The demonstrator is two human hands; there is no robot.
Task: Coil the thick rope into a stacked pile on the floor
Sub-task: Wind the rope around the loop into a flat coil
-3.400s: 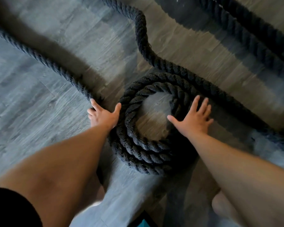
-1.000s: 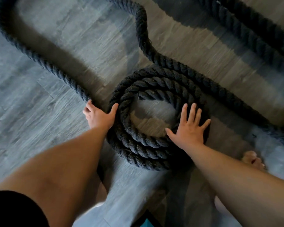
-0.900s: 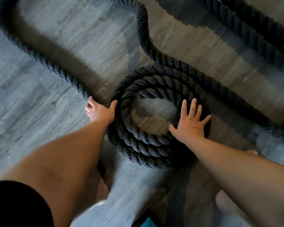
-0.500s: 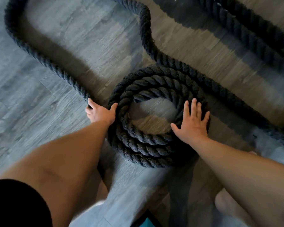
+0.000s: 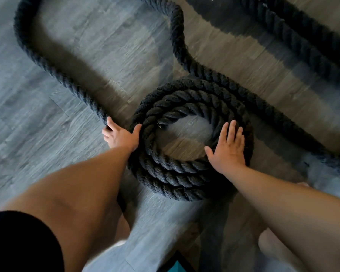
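Okay, head view only. The thick rope [image 5: 177, 55] is partly wound into a coil [image 5: 185, 173] of about three laps, lying on the floor [image 5: 47, 154] at mid-view just ahead of the person's legs.

The rope end [image 5: 161, 122] is tucked on the inside of the ring.

The left hand [image 5: 122, 137] is on the coil's left side. Its fingers curl over the feed strand [image 5: 57, 75] where it comes in from the upper left, and its thumb is spread against the outer lap, probably to steer the next lap onto the pile.

The right hand [image 5: 228, 152] lies flat on top of the coil's right side, fingers straight and gripping nothing. It is likely pinning the laps so the ring doesn't shift or spring apart.

Another stretch snakes off from the coil's far side, and a separate run [image 5: 302, 36] lies toward the upper right, well apart. Plenty is uncoiled, so this looks like an early stage.
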